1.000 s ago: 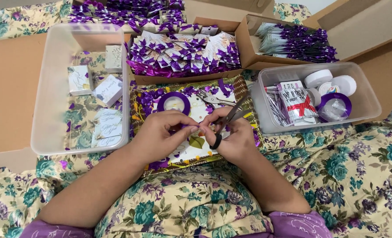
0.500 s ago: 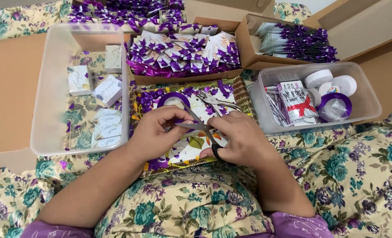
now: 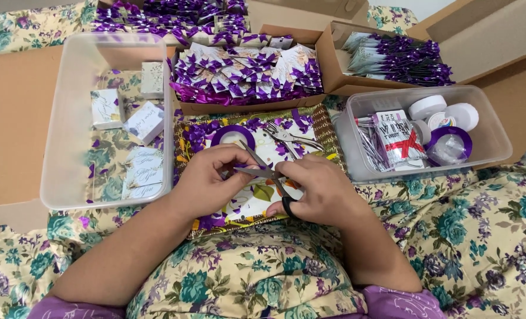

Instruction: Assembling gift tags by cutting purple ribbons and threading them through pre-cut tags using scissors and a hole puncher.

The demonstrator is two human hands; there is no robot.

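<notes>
A pair of scissors [image 3: 269,175] is gripped in the right hand [image 3: 322,190], fingers closed through the black handle, blades open above the patterned tray [image 3: 328,133]. A small strip, pinched tight in the left hand's [image 3: 207,180] fingers, is held between the blades, steadied for a cut. A purple ribbon roll [image 3: 232,137] and pliers [image 3: 289,137] are kept just beyond, within reach.

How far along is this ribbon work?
Done: a cardboard box is packed with purple-bowed favours. In hand: the right hand works scissors on something small pinched by the left hand. Left: plain little boxes wait, bowless, in the clear bin.
</notes>
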